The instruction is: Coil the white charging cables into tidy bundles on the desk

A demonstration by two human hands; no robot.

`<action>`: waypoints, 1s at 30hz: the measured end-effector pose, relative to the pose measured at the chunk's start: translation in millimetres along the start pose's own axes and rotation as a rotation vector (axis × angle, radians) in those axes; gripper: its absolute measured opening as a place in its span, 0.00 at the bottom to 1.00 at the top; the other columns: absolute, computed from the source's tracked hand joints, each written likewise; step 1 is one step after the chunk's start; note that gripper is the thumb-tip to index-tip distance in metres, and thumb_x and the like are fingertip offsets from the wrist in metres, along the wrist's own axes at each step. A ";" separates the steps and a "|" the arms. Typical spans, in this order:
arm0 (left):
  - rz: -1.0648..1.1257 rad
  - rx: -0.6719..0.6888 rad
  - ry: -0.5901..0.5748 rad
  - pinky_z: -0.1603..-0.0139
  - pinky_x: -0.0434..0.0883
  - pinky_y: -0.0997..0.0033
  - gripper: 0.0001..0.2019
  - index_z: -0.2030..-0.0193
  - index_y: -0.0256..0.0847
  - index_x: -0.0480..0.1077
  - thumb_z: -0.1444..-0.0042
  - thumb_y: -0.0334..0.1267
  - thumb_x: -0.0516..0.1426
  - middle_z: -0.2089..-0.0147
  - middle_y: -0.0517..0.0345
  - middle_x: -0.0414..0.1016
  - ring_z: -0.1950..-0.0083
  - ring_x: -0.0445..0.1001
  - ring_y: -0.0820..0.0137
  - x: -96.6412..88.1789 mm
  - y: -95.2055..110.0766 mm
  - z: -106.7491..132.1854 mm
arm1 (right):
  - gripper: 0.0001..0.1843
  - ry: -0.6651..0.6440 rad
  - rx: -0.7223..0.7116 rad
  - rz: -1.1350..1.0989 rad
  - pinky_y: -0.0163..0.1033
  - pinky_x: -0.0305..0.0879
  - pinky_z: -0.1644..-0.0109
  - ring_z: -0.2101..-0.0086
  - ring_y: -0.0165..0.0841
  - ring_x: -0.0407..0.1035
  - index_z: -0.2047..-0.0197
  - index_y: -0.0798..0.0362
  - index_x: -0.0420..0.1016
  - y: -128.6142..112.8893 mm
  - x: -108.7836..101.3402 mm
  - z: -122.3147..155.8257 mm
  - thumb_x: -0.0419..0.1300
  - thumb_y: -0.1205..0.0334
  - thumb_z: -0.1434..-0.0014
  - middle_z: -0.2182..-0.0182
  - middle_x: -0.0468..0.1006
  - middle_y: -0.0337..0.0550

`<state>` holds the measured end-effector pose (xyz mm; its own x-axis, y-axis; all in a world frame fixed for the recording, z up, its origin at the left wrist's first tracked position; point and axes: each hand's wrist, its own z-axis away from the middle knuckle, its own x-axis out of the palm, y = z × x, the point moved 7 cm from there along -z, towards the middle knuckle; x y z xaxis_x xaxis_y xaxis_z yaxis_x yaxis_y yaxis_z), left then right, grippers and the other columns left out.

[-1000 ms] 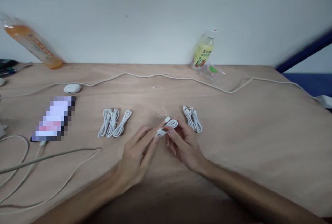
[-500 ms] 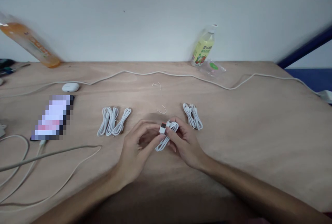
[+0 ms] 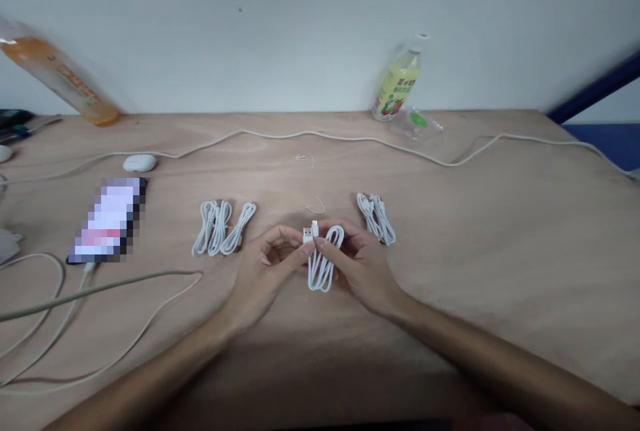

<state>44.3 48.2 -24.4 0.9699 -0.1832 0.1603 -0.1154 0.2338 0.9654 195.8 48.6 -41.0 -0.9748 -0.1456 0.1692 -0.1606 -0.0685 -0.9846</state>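
Note:
Between both hands, above the wooden table (image 3: 450, 244), is a coiled white USB cable (image 3: 323, 274). My left hand (image 3: 267, 264) pinches it near the USB plug (image 3: 307, 234), thumb in front. The smaller plug at the cable's other end stands up beside the first. With thumb and fingers, my right hand (image 3: 363, 264) grips the coil from the right side. To the left lie several coiled white cables (image 3: 216, 228); more coiled cables (image 3: 376, 218) lie to the right. A loose thin white twist tie (image 3: 317, 207) rests just beyond my hands.
A phone (image 3: 107, 221) with a cord plugged in and a white earbud case (image 3: 139, 163) lie on the left. An orange drink bottle (image 3: 65, 78) and a yellow-labelled bottle (image 3: 399, 84) lean against the wall. A long white cord (image 3: 310, 133) crosses the table's back.
The held cable has turned more upright, and its two plugs now stand side by side, pointing up. My left thumb has come over to the plugs. The view has shifted slightly.

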 end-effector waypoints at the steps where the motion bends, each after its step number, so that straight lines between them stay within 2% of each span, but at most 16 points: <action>1: 0.012 -0.002 -0.002 0.62 0.80 0.73 0.12 0.64 0.41 0.77 0.43 0.44 0.72 0.68 0.62 0.83 0.66 0.81 0.71 0.3 -0.5 -0.4 | 0.15 0.009 0.002 -0.008 0.36 0.70 0.67 0.70 0.30 0.72 0.53 0.48 0.82 -0.2 -0.8 -0.3 0.73 0.48 0.36 0.67 0.79 0.37; 8: 0.027 0.009 -0.030 0.60 0.80 0.74 0.09 0.62 0.42 0.76 0.39 0.41 0.71 0.67 0.62 0.87 0.65 0.84 0.71 1.1 -2.6 -0.1 | 0.17 0.009 0.029 -0.070 0.36 0.68 0.70 0.74 0.29 0.69 0.62 0.48 0.80 -1.7 -0.7 -1.0 0.77 0.45 0.41 0.73 0.78 0.34; 15: 0.014 0.029 -0.023 0.57 0.83 0.72 0.09 0.61 0.42 0.77 0.39 0.42 0.70 0.67 0.59 0.88 0.62 0.88 0.67 -0.7 -1.9 0.2 | 0.18 0.005 0.126 -0.113 0.39 0.75 0.67 0.71 0.32 0.75 0.61 0.47 0.81 5.4 0.6 1.7 0.79 0.46 0.43 0.72 0.81 0.35; 20: -0.014 0.039 -0.002 0.59 0.84 0.71 0.09 0.62 0.41 0.79 0.41 0.42 0.71 0.66 0.58 0.89 0.65 0.87 0.68 -1.5 0.0 0.7 | 0.17 -0.015 0.114 -0.121 0.37 0.74 0.69 0.73 0.30 0.75 0.63 0.48 0.79 2.6 1.0 0.9 0.77 0.46 0.41 0.73 0.80 0.34; 24: -0.029 0.038 0.024 0.60 0.84 0.72 0.08 0.63 0.41 0.80 0.43 0.41 0.72 0.63 0.57 0.89 0.63 0.87 0.67 -4.2 -0.1 0.8 | 0.15 -0.019 0.061 -0.078 0.35 0.74 0.72 0.75 0.29 0.74 0.63 0.48 0.79 -3.0 0.1 -0.5 0.77 0.50 0.41 0.74 0.78 0.32; 30: 0.001 0.035 0.010 0.61 0.83 0.73 0.09 0.64 0.41 0.80 0.43 0.40 0.73 0.64 0.57 0.89 0.63 0.88 0.67 -2.7 -0.4 0.5 | 0.18 -0.013 0.116 -0.096 0.37 0.77 0.70 0.73 0.32 0.77 0.63 0.48 0.78 1.7 0.5 0.5 0.77 0.45 0.42 0.73 0.81 0.35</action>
<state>41.6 48.2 -25.1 0.9717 -0.1738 0.1598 -0.1239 0.2005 0.9718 195.1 48.0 -42.6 -0.9536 -0.1461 0.2633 -0.2330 -0.1962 -0.9525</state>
